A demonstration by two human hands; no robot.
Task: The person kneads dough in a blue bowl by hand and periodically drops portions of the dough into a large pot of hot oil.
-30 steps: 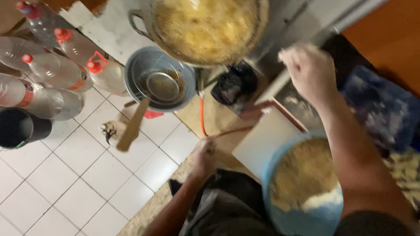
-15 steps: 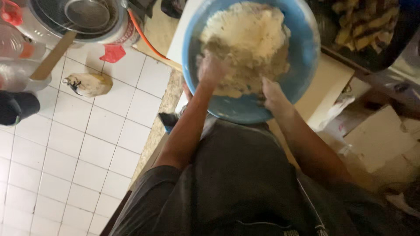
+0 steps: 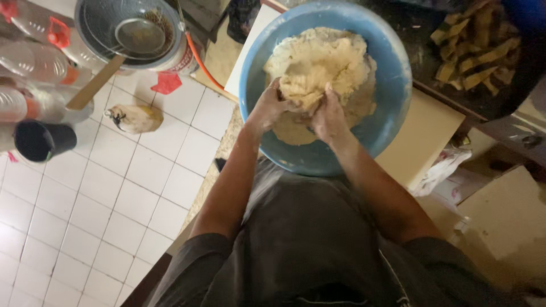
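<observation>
- Clearly seen from the head view: pale yellow crumbly dough mass heaped inside a round blue plastic bowl resting on a cream-coloured board.
- Left hand and right hand both sunk into the near side of the mass, fingers curled and clamped together on one lump of dough between them, knuckles almost touching.
- Best done, by judgement: scooping from the bowl's wall toward the middle, pressing and folding loose crumbs in, keeping the wrists low so nothing spills over the rim.
- No true pointing end on the dough; heap roughly rounded, long axis running from the near rim toward the far rim, slightly tilted to the right.
- Off to the left on the white tiled floor: grey metal pot holding a wire strainer with a wooden handle, clear plastic bottles with red caps, a black cup.
- Up right: dark tray of yellow-brown fried strips, well apart from the hands.
</observation>
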